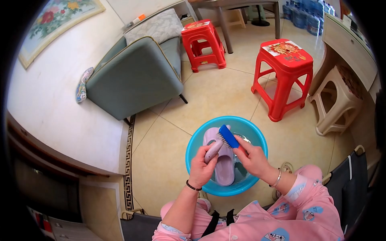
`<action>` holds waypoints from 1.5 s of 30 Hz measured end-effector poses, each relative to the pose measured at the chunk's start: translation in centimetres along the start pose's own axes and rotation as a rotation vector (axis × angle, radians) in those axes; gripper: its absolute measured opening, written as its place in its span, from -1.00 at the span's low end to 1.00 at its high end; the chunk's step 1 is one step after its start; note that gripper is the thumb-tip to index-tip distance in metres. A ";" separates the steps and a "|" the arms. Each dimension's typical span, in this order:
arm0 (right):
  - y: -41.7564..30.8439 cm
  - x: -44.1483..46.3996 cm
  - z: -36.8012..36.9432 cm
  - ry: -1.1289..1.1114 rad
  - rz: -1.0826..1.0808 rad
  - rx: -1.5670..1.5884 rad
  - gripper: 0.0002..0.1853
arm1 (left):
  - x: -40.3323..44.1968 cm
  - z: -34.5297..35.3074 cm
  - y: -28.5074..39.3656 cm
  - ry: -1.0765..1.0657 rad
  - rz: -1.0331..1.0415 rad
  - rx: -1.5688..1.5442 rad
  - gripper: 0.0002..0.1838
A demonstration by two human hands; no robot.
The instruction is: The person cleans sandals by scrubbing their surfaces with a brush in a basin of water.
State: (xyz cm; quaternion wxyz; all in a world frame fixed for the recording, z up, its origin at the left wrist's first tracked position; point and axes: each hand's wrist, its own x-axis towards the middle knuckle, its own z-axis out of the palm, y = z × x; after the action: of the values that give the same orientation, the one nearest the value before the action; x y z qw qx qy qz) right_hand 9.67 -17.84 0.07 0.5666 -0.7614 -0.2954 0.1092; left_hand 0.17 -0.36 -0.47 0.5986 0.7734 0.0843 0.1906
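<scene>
A turquoise basin (225,192) with some water stands on the floor in front of me. My left hand (201,169) is closed around a light purple slipper (213,152), held tilted above the basin. Gripped in my right hand (255,160) is a scrub brush (228,137) with a blue head and a red handle. Its bristles face the held slipper and are close to it; whether they touch I cannot tell. A second purple slipper (224,170) lies in the basin below, partly covered by my hands.
Two red plastic stools (286,60) (201,44) stand ahead on the tiled floor. A beige stool (339,100) is by the desk at right. A grey-green armchair (134,76) sits at left against the wall. Water jugs (307,18) are at the back right.
</scene>
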 end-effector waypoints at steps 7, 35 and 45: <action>-0.3 -0.9 0.1 -0.030 -0.368 -0.269 -0.47 | 0.2 -0.4 -0.6 -0.023 0.124 0.179 -0.68; 0.3 -0.8 0.6 0.030 -0.414 -0.346 -0.52 | 0.2 -0.2 -1.0 -0.001 0.001 0.169 -0.65; 2.2 1.3 -0.5 -0.026 0.131 0.064 -0.62 | 0.0 -0.2 -0.7 0.008 0.079 -0.054 -0.68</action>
State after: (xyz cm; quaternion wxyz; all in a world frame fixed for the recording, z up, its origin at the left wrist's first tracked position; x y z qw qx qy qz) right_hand 11.69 -17.85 -1.61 0.5784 -0.7591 -0.2487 0.1654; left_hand 0.19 0.03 -1.04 0.6111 0.7588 0.0510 0.2193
